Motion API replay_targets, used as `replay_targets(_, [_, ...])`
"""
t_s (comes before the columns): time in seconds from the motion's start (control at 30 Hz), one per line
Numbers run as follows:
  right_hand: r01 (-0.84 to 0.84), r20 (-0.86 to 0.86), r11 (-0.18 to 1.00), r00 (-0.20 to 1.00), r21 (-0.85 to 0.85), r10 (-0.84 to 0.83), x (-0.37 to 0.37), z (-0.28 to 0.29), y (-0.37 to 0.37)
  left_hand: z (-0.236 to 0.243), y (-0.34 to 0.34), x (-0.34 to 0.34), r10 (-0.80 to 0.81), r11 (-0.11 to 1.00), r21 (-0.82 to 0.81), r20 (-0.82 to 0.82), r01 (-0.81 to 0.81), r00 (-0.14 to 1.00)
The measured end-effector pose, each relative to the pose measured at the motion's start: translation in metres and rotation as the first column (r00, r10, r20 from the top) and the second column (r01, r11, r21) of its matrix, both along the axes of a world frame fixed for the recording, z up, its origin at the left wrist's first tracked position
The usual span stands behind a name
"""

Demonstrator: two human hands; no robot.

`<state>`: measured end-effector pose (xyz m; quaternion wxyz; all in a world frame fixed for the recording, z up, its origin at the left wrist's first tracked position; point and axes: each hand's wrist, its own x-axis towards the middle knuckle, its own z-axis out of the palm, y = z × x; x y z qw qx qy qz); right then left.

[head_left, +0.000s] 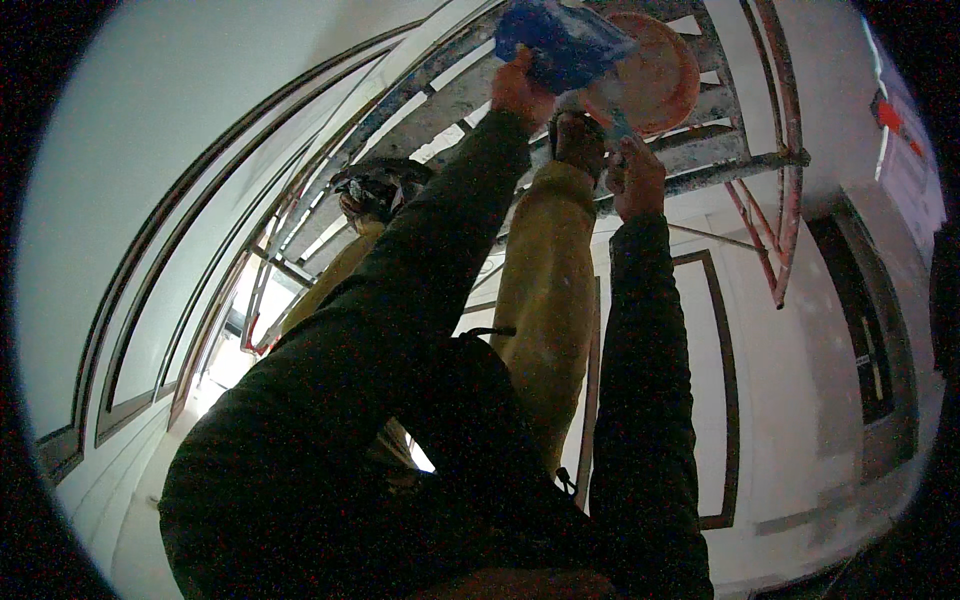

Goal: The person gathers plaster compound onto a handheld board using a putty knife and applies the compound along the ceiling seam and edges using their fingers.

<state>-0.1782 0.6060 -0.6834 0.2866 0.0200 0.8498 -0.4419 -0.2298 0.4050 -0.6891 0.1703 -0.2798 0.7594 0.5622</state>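
Arms raised, my left hand (520, 88) grips a blue plastic bag (562, 42) at the scaffold platform (700, 150) edge, beside an orange bucket (655, 72); my right hand (634, 178) pinches its lower corner.

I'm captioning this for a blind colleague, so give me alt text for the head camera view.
Both hands reach up: the left hand grips a blue plastic bag, the right hand holds a small tool beside it. Above them are an orange bucket and a scaffold.
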Motion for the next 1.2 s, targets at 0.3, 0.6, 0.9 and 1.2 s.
replay_targets(0.3, [0.343,0.236,0.903,0.929,-0.261,-0.285,0.006,0.03,0.009,0.004,-0.086,0.008,0.69,0.207,0.615,0.46,-0.761,0.559])
replay_targets(0.6, [0.644,0.511,0.657,0.746,-0.391,-0.427,-0.02,0.182,-0.011,0.134,-0.112,-0.018,0.373,0.394,0.704,0.465,-0.591,0.803])
replay_targets(0.9, [0.319,0.075,0.812,0.943,-0.489,-0.325,-0.052,0.351,-0.078,0.409,-0.139,-0.033,0.289,0.387,0.78,0.403,-0.491,0.868])
replay_targets(1.2, [0.048,-0.475,0.924,0.847,-0.378,-0.238,-0.055,0.47,-0.1,0.585,-0.141,-0.004,0.36,0.296,0.867,0.287,-0.4,0.888])
